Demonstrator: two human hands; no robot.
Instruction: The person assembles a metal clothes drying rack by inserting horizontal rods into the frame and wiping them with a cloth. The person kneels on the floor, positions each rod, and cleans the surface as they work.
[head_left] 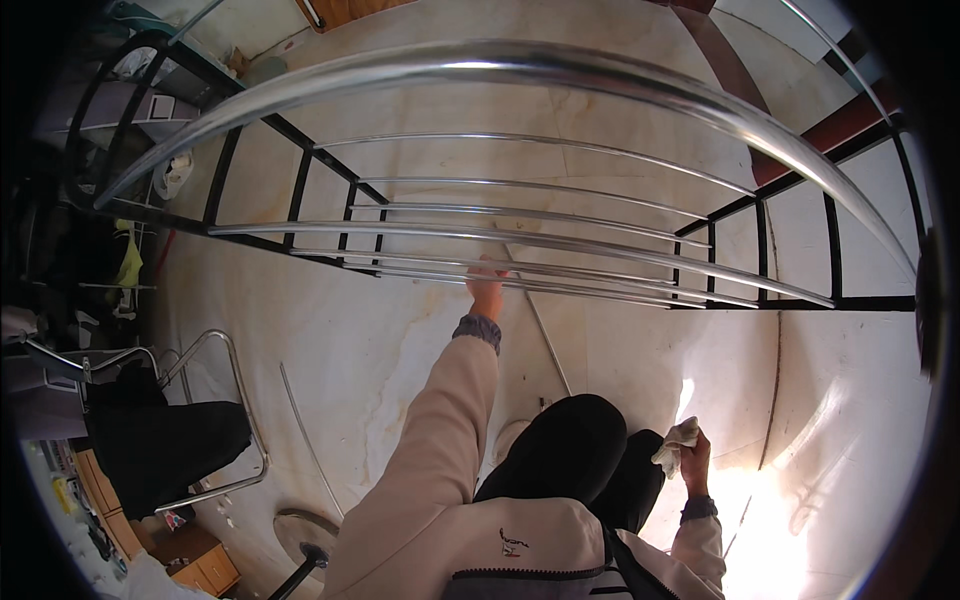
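Note:
A tall rack with black metal sides (232, 175) and several shiny metal rods (440, 238) stands before me. My left arm stretches forward to its lower rods. My left hand (486, 290) is closed around one of the low rods, its fingertips partly hidden by the metal. Down at the right, beside my knee, my right hand (697, 462) grips a crumpled whitish cloth (675, 446), apart from the rack. A thick curved metal bar (480, 62) crosses the top of the rack.
To the left stands a metal-framed chair (262, 440) with dark cloth (175, 445) over it. A round stand base (300, 530) is at lower left, near wooden drawers (205, 570). Thin poles (545, 335) cross the pale marbled floor (390, 330). Bright sunlight falls at lower right.

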